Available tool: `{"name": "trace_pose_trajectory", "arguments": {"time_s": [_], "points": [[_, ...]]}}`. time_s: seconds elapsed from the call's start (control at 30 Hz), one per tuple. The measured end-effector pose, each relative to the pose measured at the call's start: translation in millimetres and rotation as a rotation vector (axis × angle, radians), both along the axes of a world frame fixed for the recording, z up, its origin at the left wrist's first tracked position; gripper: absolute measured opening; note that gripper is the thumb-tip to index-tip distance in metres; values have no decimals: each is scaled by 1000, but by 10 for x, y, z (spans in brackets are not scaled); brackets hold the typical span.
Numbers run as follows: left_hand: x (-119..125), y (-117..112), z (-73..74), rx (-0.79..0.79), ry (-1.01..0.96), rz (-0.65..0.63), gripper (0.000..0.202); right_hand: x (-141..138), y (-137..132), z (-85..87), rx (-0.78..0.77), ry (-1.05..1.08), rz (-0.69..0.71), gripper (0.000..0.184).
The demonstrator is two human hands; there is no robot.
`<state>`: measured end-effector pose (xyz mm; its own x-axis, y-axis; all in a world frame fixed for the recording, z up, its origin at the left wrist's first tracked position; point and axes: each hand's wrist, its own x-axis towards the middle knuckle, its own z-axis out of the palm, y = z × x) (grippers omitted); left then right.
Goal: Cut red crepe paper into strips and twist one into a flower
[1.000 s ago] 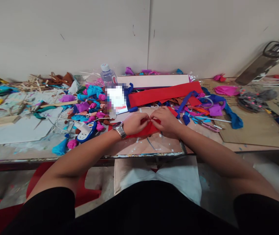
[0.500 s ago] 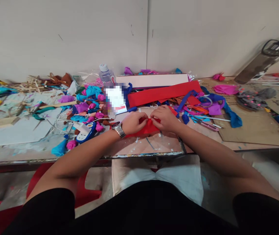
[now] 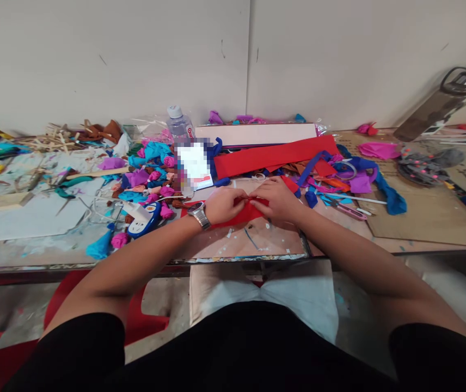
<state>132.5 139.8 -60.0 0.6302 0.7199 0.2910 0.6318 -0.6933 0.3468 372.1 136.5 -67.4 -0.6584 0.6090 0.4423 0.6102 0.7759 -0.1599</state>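
Both hands meet over a strip of red crepe paper [image 3: 239, 216] lying on the table in front of me. My left hand [image 3: 225, 206], with a metal watch at the wrist, pinches the strip's upper edge between thumb and fingertips. Right beside it, my right hand [image 3: 274, 200] grips the same edge, its thumb and fingers pressed together. The paper looks gathered or folded between the fingertips, though the hands partly hide it. Beyond them rests a longer folded band of red crepe paper [image 3: 277, 155].
A phone [image 3: 195, 166] with a blurred screen leans by a clear bottle [image 3: 179, 128]. To the left lie a blue-and-white power strip [image 3: 145, 220] and many crepe paper flowers. Pink-handled scissors [image 3: 351, 211], a tape roll and cardboard [image 3: 421, 223] are on the right.
The fingertips have shifted slightly along the red paper's edge and the two hands are closer together. The whole view has moved a little; other things stay put.
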Motion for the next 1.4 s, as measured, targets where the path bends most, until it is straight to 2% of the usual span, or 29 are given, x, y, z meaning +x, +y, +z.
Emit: {"name": "trace_pose_trajectory", "arguments": {"time_s": [0.1, 0.3, 0.57, 0.8, 0.97, 1.13, 1.4], "points": [[-6, 9, -1, -12, -17, -22, 25, -3, 10, -13, 5, -9, 3, 22], [-15, 17, 52, -61, -27, 15, 30, 6, 22, -26, 21, 3, -14, 18], [-13, 14, 86, -179, -78, 6, 31, 9, 15, -15, 5, -9, 15, 19], [-31, 32, 70, -131, -82, 48, 26, 13, 1, 21, -4, 16, -26, 17], [-12, -11, 74, -88, -53, -24, 25, -7, 12, -18, -4, 10, 23, 15], [-14, -3, 69, -62, -51, 9, 25, -4, 21, -30, 9, 16, 12, 15], [-28, 16, -1, 7, -21, -87, 21, -27, 6, -28, -4, 20, 51, 14]]}}
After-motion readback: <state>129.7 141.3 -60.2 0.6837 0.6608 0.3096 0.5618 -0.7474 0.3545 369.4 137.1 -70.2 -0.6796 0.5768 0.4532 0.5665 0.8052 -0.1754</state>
